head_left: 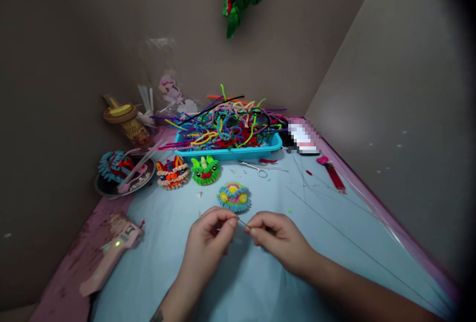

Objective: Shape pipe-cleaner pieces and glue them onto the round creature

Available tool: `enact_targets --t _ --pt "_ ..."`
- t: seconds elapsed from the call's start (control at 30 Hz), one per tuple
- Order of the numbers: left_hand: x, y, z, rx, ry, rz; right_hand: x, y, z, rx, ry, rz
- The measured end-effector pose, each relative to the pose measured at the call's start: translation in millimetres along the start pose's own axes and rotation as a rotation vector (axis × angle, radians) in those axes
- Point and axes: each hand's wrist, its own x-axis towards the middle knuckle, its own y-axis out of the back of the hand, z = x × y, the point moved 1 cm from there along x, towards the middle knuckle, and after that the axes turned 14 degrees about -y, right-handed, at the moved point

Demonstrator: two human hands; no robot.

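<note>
A short, thin dark wire [243, 223] stretches between my two hands above the blue table cover. My left hand [211, 232] pinches one end between thumb and forefinger. The other end is in the pinched fingertips of my right hand [277, 235]. Just beyond my fingers sits a blue, yellow and pink fuzzy pipe-cleaner figure [234, 197]. Behind it stand a green dragon-like head [206, 170] and an orange and cream one [173, 173], both of the same fuzzy material.
A blue tray [230, 153] heaped with coloured pipe cleaners [230, 123] lies at the back. Scissors [256, 167] rest before it. At left are a glue gun [115, 257] with a green light and a metal bowl [107, 193]. A phone [304, 138] lies at right.
</note>
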Motion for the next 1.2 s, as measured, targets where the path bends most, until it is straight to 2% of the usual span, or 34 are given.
enact_targets --t 0.27,0.47,0.63,0.93,1.2 --pt "-1 1.0 -2 -0.019 0.001 -0.015 1 -1 1 -0.004 0.013 -0.013" --pt "1 -2.6 -1 -0.089 0.09 -0.009 0 -3 5 -0.191 0.158 0.118" --pt "1 -7.0 -7 -0.15 0.157 -0.01 -1 -4 6 -0.226 0.22 0.149" --pt "1 -9.2 -12 -0.181 0.158 -0.039 -2 -4 4 -0.213 0.192 0.139" --pt "0 -4.9 -11 -0.195 0.143 0.031 -3 -4 2 -0.199 0.182 0.12"
